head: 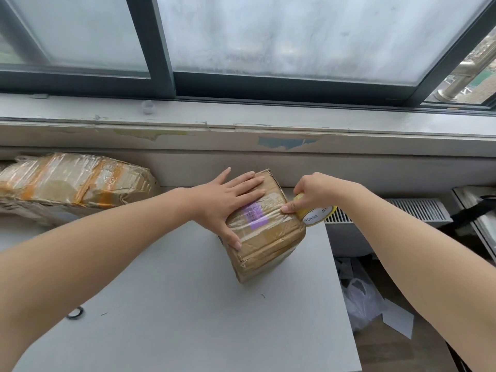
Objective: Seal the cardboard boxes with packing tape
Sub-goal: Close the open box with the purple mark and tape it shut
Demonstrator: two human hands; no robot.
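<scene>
Right now my left hand (230,200) lies flat, fingers (249,181) straight, on the small brown cardboard box (268,237) near the grey worktop's (201,318) far right edge. My right hand (314,193) grips the yellow roll of packing tape (316,214) at the box's right side, thumb pressing its top.

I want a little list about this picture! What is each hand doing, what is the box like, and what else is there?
left hand: lies flat on top of the small box, fingers straight
right hand: grips the tape roll at the small box's right edge, thumb touching the box
small box: brown cardboard, on the grey table, purple label on top
big box: at the left by the wall, already wrapped in tape
black ring: on the table, near the left arm
</scene>
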